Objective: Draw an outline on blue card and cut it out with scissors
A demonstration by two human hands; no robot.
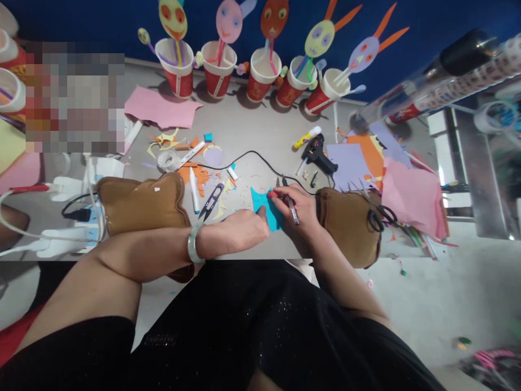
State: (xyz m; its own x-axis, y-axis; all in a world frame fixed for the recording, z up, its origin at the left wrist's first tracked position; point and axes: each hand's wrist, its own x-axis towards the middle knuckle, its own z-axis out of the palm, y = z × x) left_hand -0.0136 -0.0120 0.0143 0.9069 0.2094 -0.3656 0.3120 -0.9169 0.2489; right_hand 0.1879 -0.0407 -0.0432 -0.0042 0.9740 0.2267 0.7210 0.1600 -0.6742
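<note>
A piece of bright blue paper (273,216) with a curved cut-out in its top edge lies on the table in front of me. My left hand (246,228), fingers curled, holds down the paper's left side. At its right side is my right hand (299,209), closed around a slim pen (292,210) with a clear barrel. A small red spot shows at its fingertips; I cannot make out whether it is a nail or a pen part. Dark thread snips (212,201) and a white marker (194,190) lie left of the paper.
Red paper cups (179,81) with paper faces line the back. A black glue gun (319,155), yellow glue stick (307,138) and purple paper (349,165) lie to the right. Brown cushions (142,206) flank my hands. Black-handled scissors (381,217) rest on the right one. A cable (254,153) crosses the table.
</note>
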